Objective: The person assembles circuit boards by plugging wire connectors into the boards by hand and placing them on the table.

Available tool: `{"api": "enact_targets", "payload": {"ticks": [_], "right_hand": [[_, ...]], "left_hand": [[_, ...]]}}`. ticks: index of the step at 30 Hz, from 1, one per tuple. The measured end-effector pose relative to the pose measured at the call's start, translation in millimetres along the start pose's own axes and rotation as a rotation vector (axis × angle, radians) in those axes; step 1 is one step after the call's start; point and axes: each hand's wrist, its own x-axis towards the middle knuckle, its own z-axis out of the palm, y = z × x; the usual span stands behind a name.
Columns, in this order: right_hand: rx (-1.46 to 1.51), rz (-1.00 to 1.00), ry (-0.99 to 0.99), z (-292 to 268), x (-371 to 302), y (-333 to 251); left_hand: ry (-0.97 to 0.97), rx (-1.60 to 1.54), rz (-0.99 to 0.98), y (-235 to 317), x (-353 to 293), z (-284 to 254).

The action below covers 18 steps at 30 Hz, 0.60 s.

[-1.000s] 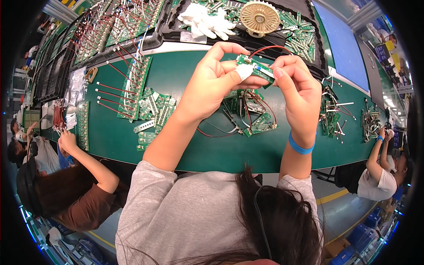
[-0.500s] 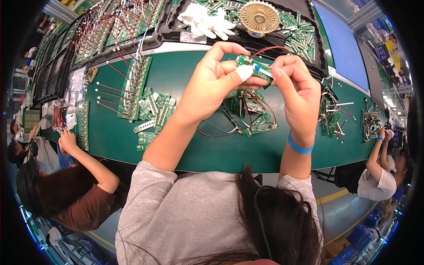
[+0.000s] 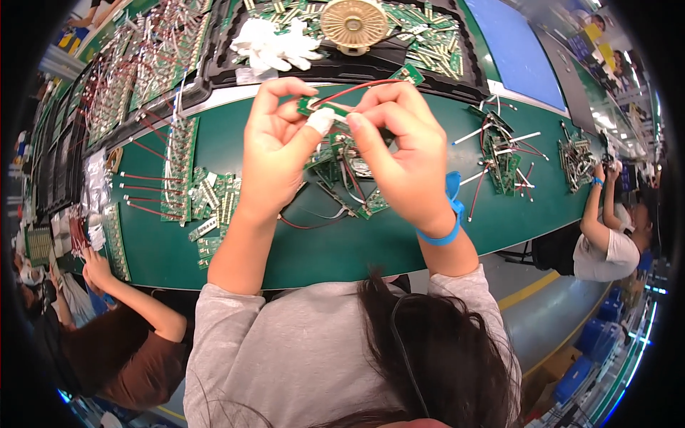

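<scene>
My left hand (image 3: 275,153) holds a small green circuit board (image 3: 305,107) between thumb and fingers; a white covering wraps the thumb tip. My right hand (image 3: 403,153), with a blue wristband, pinches the end of a white flat cable (image 3: 341,117) at that board. A red wire (image 3: 357,90) arches from the board over to my right fingers. Beyond those fingers another green board (image 3: 407,74) sticks out; whether they hold it is hidden. Below my hands, a pile of boards with wires (image 3: 348,171) lies on the green table (image 3: 321,253).
Wired board panels (image 3: 178,171) and loose boards (image 3: 214,203) lie left. A black tray (image 3: 442,85) behind carries boards, white gloves (image 3: 271,46) and a round gold fan (image 3: 354,26). More wired boards (image 3: 503,153) lie right. Co-workers sit at both sides.
Both hands have shifted left and slightly lower in view, with the board tilted more edge-on. The whole scene has turned a little. A second board now shows beyond my right fingers.
</scene>
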Motion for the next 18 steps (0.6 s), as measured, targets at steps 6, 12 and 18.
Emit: {"api": "enact_targets", "payload": {"ticks": [6,12,18], "right_hand": [[0.062,0.09,-0.205,-31.2,8.5,-5.1],[-0.175,0.472,0.219,-125.6,27.4,42.8],[-1.071,0.899,1.021,-243.6,-11.2,154.2]], "left_hand": [[-0.052,-0.002,-0.102,1.0,1.2,-1.1],[-0.238,0.545,-0.382,-6.8,8.3,-18.8],[-0.102,1.055,-0.083,9.6,7.0,-36.1]]}}
